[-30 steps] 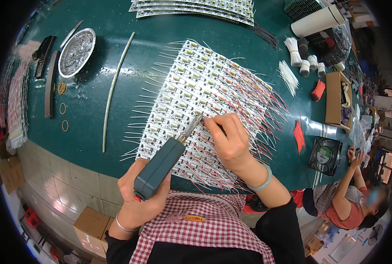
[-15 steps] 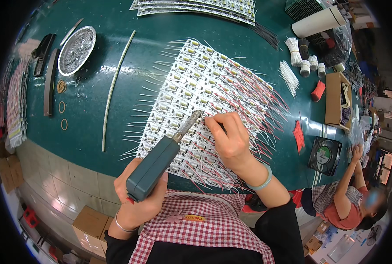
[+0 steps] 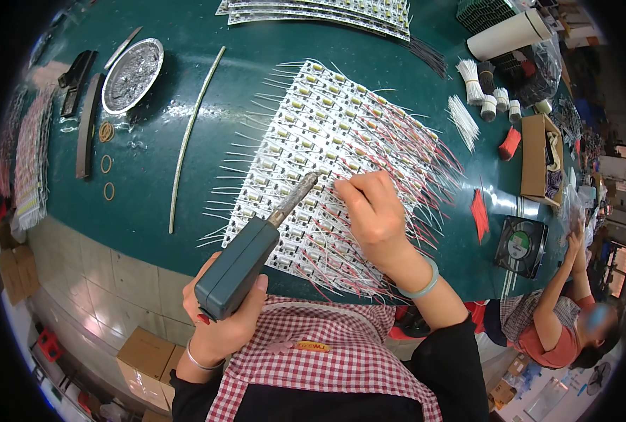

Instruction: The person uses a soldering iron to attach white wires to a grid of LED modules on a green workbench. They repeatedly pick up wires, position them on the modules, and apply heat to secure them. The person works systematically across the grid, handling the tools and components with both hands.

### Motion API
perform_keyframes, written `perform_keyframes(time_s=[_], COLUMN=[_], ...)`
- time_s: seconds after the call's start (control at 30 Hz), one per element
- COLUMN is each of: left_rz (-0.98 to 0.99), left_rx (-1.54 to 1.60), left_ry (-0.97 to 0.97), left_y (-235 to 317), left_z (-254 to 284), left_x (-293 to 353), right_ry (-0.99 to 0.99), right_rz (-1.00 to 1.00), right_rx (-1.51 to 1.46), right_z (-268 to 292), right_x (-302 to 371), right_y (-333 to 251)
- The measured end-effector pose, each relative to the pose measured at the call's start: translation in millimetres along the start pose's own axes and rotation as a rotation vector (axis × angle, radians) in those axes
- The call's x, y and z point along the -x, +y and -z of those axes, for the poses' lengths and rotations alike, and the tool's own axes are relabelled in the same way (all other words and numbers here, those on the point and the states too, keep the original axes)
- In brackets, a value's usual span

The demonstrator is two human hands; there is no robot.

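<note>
On the green table [image 3: 186, 91], the left hand [image 3: 221, 320] grips a soldering gun [image 3: 246, 257], barrel angled up-right toward the right hand [image 3: 373, 211] pinching a wire on the panel of circuit boards [image 3: 327, 141].

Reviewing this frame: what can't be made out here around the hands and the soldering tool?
Head view only:
- The right hand covers the wires and panel beneath it; whether its fingertips pinch a wire is hidden.
- The soldering gun tip: contact with the panel is too small to tell.
- The left hand: its palm and any trigger are hidden behind the gun body.
- The small parts on the panel are too tiny to identify.
</note>
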State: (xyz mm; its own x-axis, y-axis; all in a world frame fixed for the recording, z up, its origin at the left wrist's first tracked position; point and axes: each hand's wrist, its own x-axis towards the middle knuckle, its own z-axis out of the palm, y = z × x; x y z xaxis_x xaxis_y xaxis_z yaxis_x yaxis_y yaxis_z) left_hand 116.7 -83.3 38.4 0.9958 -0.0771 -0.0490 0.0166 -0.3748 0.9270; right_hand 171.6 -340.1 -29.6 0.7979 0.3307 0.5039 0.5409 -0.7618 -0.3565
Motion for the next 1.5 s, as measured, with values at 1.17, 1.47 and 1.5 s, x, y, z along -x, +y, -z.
perform_keyframes(time_s=[1.17,1.47,1.5], left_rz=[-0.071,-0.006,-0.038], left_rx=[-0.067,-0.062,-0.067], left_ry=[0.014,-0.106,-0.041], left_y=[-3.9,-5.8,2.4], left_z=[-8.3,-2.4,-8.2], left_x=[11.7,19.5,13.1], right_ry=[-0.047,-0.070,-0.068], right_rz=[-0.025,-0.021,-0.017], right_rx=[-0.009,-0.013,-0.010], right_z=[-2.1,0.4,0.3], right_x=[12.1,12.5,12.3], right_y=[-18.9,-19.3,-19.4])
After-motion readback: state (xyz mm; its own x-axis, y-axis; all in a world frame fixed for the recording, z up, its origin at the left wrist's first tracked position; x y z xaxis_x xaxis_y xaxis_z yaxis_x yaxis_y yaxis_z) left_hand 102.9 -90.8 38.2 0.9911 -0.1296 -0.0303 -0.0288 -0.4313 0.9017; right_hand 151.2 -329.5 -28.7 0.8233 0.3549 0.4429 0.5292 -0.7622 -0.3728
